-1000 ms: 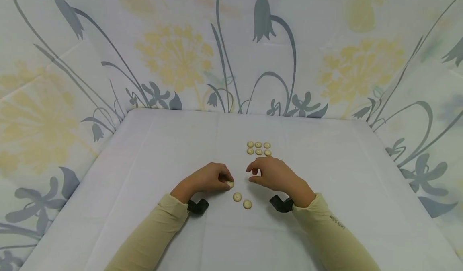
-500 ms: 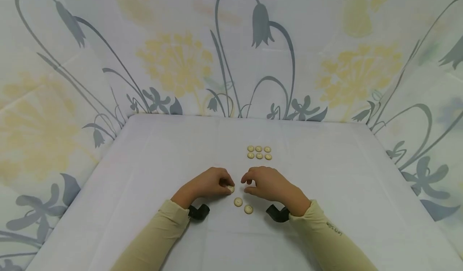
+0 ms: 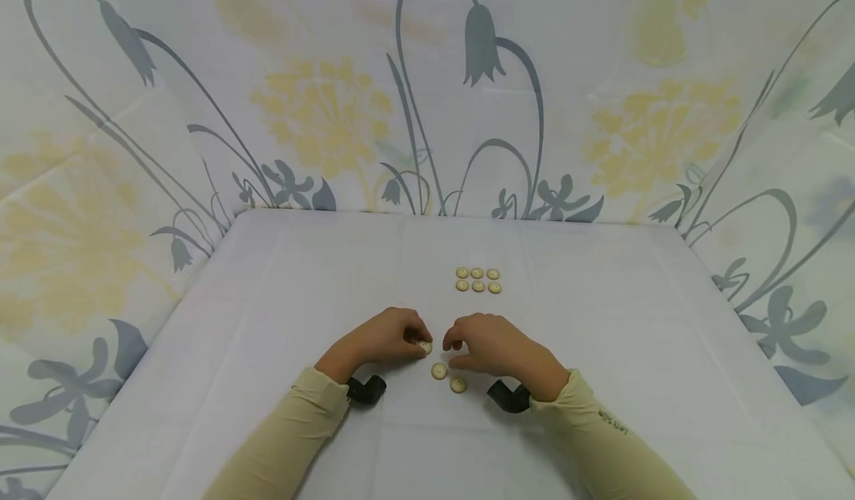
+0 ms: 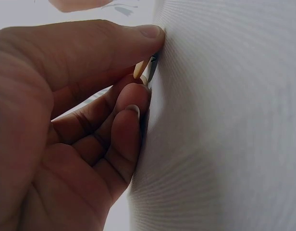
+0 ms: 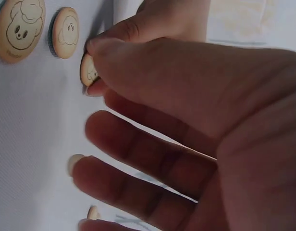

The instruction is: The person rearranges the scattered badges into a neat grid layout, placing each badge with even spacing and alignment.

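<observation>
My left hand [image 3: 387, 334] pinches a small round wooden disc [image 3: 426, 346] between thumb and fingers, low over the white tabletop. In the left wrist view this disc [image 4: 141, 69] shows edge-on, partly hidden by the fingers. Just to its right, my right hand [image 3: 497, 346] hovers with loosely bent fingers and nothing between them. Two more discs lie nearer the person, one disc [image 3: 439, 371] close to the right thumb and another disc [image 3: 457, 385] beside it. The right wrist view reveals a cartoon animal face drawn on the nearest disc [image 5: 19, 31].
Beyond the hands, several matching discs [image 3: 477, 286] are laid out in two neat rows. A white cloth covers the tabletop [image 3: 320, 262]. Flower-printed fabric [image 3: 427, 114] rises at the back and both sides. A dark device [image 3: 367, 390] is strapped at each wrist.
My right hand has come left and toward the person, closer to the left hand. The left hand keeps its pinch on the disc. The head view has shifted slightly.
</observation>
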Motion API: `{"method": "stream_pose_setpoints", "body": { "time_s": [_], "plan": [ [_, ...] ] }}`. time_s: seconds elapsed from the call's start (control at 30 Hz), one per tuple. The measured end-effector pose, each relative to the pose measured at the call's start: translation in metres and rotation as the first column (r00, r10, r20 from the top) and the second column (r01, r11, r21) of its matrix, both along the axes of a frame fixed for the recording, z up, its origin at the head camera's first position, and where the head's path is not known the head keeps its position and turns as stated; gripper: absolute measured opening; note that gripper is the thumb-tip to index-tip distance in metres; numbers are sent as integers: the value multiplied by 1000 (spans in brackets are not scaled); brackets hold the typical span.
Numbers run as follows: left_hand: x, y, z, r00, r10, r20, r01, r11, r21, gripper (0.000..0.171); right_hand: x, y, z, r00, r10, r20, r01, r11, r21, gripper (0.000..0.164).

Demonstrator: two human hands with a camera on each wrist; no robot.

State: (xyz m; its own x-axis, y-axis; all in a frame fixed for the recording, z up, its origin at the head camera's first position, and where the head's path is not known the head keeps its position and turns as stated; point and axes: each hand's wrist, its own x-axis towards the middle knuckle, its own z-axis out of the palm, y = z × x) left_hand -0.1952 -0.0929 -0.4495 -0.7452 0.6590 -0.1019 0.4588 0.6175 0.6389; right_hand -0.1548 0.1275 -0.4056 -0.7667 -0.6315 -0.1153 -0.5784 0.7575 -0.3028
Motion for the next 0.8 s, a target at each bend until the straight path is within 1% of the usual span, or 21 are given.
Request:
{"method": "stream_pose_setpoints", "body": {
  "time_s": [0.13, 0.23, 0.37, 0.53, 0.67, 0.8],
  "plan": [
    [0, 0, -1, 1000, 4, 2, -4, 1000, -3, 14, 2, 2, 3, 997, -16, 70, 14, 999, 30, 16],
    [-1, 0, -1, 1000, 4, 0, -4, 1000, -6, 14, 4, 3, 4, 989, -45, 142, 39, 998, 45, 16],
    [-1, 0, -1, 1000, 1, 0, -1, 1000, 3, 14, 6, 2, 5, 979, -64, 196, 55, 997, 54, 19],
    [0, 0, -1, 1000, 0, 9, 0, 1000, 13, 13, 9, 1, 4, 980, -35, 198, 27, 999, 42, 16],
    [1, 0, 0, 1000, 7, 13, -7, 1000, 22, 13, 9, 2, 1, 984, 2, 178, -9, 999, 38, 17],
    [1, 0, 0, 1000, 8, 17, -9, 1000, 29, 13, 8, 2, -2, 983, 23, 183, -29, 999, 29, 18]
  ]
}}
